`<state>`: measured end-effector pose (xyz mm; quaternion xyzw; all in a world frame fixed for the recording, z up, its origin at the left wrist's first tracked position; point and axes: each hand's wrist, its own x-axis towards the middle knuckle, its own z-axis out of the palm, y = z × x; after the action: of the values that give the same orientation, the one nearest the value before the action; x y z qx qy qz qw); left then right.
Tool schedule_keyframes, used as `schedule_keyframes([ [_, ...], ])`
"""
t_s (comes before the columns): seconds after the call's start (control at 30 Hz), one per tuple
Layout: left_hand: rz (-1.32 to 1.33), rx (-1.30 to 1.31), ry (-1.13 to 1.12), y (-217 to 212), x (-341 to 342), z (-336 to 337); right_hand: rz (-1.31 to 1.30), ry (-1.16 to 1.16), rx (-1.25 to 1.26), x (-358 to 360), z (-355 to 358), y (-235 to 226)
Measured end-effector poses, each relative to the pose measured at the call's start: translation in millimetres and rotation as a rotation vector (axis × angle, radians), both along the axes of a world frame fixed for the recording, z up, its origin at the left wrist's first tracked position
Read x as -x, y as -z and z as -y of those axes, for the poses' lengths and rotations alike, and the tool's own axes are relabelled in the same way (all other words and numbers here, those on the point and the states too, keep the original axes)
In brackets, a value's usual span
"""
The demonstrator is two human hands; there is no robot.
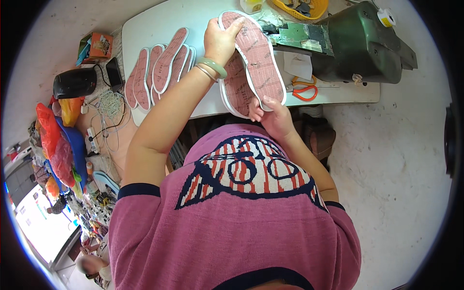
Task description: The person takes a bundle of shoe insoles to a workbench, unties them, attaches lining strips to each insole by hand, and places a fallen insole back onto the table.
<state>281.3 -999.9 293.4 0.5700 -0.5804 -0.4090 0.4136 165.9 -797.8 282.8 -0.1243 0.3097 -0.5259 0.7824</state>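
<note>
A pink patterned insole (265,63) with white edging is raised over the table, its long side running away from me. My left hand (221,41) grips the far end, thumb on top and fingers hidden beneath. At the near end, my right hand (276,118) holds the rim between thumb and fingers. A second pink insole (235,86) lies partly under the first; whether it rests on the table or is held too, I cannot tell. Left of my left forearm, several matching insoles (166,63) are fanned in overlapping piles on the table.
A dark green sewing machine (362,46) stands at the right of the white table (154,26). Orange-handled scissors (305,91) lie near its base. A yellow basket (316,10) sits at the back. Leftward are a phone (114,74), a black object (75,83) and tangled cords (110,106).
</note>
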Motion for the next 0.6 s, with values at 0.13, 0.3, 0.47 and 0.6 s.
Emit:
schedule_keyframes([
  [0.13, -0.309, -0.114, -0.055, 7, 3, 8, -0.282, 0.072, -0.024, 8, 16, -29],
  [0.3, -0.506, -0.209, -0.159, 15, 2, 24, -0.466, 0.133, -0.1, 10, 44, -42],
  [0.47, -0.363, -0.222, -0.239, 30, -8, 56, -0.414, 0.172, -0.112, 2, 66, -41],
  [0.6, 0.656, 0.612, -0.211, 14, -12, 70, -0.4, 0.209, -0.134, -6, 82, -40],
])
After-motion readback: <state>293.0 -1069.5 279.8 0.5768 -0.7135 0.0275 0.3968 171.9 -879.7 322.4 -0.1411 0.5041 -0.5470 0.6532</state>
